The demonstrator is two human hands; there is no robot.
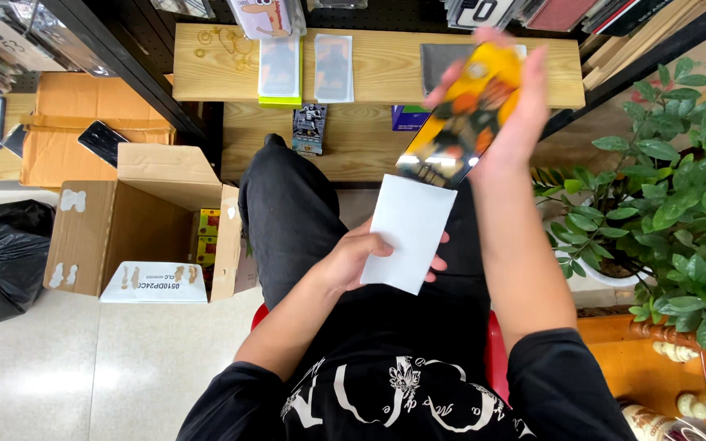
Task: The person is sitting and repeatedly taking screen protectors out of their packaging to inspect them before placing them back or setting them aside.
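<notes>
My left hand (361, 257) grips a plain white rectangular card (408, 233) over my lap, thumb across its left edge and fingers behind. My right hand (504, 106) is raised higher, out in front, and holds a glossy yellow and orange phone case (461, 114) with a cartoon print. The case tilts down so its lower end nearly meets the card's top edge. I sit on a red stool (496, 351) with black trousers.
An open cardboard box (145, 237) with yellow packs stands at the left, beside a black rubbish bag (2, 257). A wooden shelf (369, 69) ahead carries packaged cases. A potted green plant (672, 188) stands at the right. Phones lie on the left counter.
</notes>
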